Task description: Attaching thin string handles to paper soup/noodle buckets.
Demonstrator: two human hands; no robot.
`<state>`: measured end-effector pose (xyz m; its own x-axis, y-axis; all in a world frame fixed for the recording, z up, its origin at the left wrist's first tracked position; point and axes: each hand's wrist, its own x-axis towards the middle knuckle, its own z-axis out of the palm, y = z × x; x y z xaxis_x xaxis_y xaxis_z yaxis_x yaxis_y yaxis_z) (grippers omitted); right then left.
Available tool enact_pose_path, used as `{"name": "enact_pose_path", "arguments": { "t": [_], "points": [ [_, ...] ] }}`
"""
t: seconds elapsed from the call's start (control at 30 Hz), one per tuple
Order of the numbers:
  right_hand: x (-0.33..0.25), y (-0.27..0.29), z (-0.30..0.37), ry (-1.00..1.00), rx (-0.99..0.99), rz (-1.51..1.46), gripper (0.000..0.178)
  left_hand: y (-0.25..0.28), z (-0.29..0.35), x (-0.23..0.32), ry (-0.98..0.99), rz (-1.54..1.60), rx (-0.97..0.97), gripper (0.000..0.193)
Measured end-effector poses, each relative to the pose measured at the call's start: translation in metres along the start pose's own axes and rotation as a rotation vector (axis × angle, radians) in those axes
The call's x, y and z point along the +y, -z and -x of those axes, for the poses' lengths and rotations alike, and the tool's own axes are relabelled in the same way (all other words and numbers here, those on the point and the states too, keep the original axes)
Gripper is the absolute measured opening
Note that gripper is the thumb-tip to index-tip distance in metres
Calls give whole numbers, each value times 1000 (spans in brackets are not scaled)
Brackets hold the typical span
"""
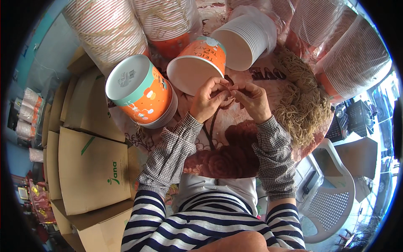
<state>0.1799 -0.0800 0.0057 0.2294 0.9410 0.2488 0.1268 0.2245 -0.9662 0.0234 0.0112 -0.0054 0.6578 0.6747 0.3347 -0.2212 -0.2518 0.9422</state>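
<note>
Well in from the front edge of the flowered tablecloth [218,161], the left hand [208,100] and right hand [254,100] are held fingertip to fingertip; what is pinched, and how tightly, cannot be told. Beyond them, the tipped orange paper bucket [212,56], probably light and easily dented, is best taken by its rim; its base is hidden.

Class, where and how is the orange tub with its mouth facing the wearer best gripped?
Probably take the orange tub by its upper rim, coming from the near side: its mouth opens that way, so that edge could be pinched from inside and out. The nested tubs sit close on its right.
</note>
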Motion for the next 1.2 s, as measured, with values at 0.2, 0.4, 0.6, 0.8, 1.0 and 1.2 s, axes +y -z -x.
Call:
{"name": "enact_pose_path", "arguments": {
  "t": [0.2,0.4,0.6,0.8,1.0,1.2],
  "points": [
    [-3,0,0,-50,112,102,10,2,-1,1,-121,-153,51,19],
    [-3,-1,0,177,306,87,7,11,-3,-2,-274,-519,163,10],
    [-15,-13,5,419,104,457,12,19,1,7,256,451,97,17],
    [-7,-17,5,349,101,351,13,6,4,2,231,344,13,19],
    [9,-10,-2,196,159,132,11,4,5,5,242,235,-29,18],
    [1,-12,0,-72,78,-93,14,3,4,4,230,269,70,15]
  ]
}}
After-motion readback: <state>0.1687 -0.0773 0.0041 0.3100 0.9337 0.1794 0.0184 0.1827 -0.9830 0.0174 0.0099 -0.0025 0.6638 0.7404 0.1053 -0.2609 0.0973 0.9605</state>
